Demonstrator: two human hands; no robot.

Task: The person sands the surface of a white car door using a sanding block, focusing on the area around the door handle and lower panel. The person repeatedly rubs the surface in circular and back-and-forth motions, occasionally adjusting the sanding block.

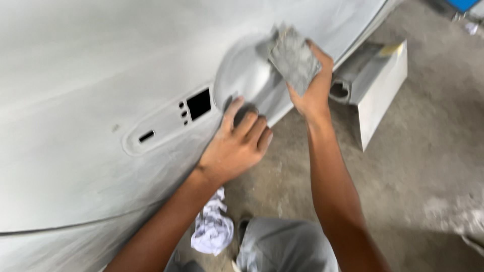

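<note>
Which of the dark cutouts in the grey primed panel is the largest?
The square cutout, nearest the left hand. The narrow slot farther left is slimmer, and the small holes between them are mere dots.

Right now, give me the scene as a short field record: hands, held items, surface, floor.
view: head camera, looking down
surface: grey primed car door panel with a handle recess and small cut-outs
right hand: right hand pressing a grey sanding pad at the recess edge
left hand: left hand flat against the panel below the recess, holding nothing visible
floor: concrete floor; crumpled white rag near the person's knee
other: pale metal part beside the panel
</note>
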